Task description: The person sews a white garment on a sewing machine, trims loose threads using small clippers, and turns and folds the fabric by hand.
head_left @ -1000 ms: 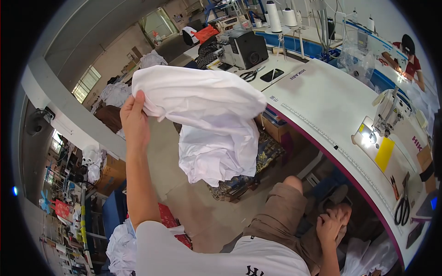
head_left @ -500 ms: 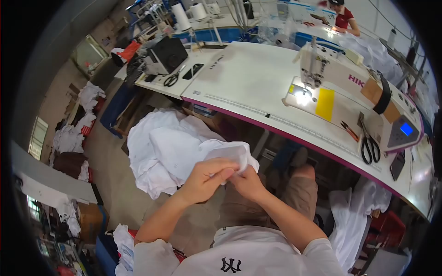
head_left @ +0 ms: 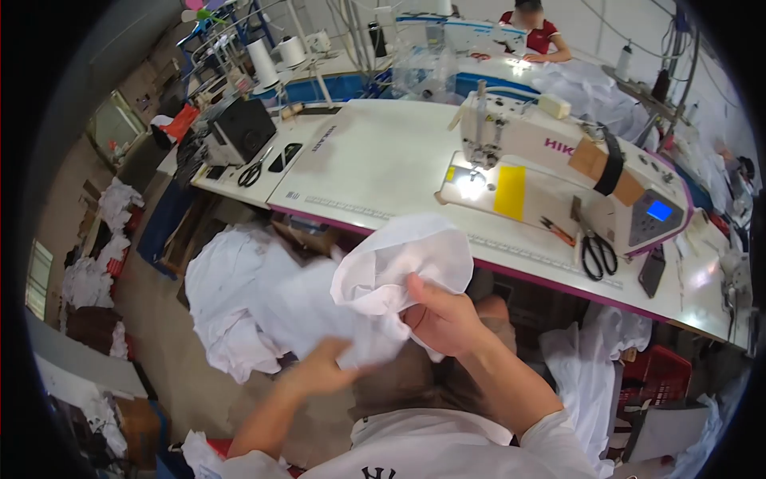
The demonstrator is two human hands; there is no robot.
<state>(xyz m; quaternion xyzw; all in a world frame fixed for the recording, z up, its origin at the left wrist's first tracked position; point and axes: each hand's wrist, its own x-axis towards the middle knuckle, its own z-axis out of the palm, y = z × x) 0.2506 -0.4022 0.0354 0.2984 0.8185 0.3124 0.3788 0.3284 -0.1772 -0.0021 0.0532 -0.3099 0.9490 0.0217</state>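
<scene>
My right hand grips a white garment, its thumb lying on top of the cloth. Above that hand, one end of the fabric stands up in a rounded, open loop beside the table's front edge. The bulk of the cloth hangs down to the left, partly over my lap. My left hand is lower and to the left, close to the hanging cloth. Motion smears its fingers, so whether it touches the fabric is unclear.
A white sewing machine with its lamp lit stands on the table. Black scissors, orange-handled snips and a phone lie at the right. Another person sits behind. A red basket is below right.
My hands have come apart: the right has raised and opened out the cloth's end, while the left has dropped down and left. The view has shifted to the right.
</scene>
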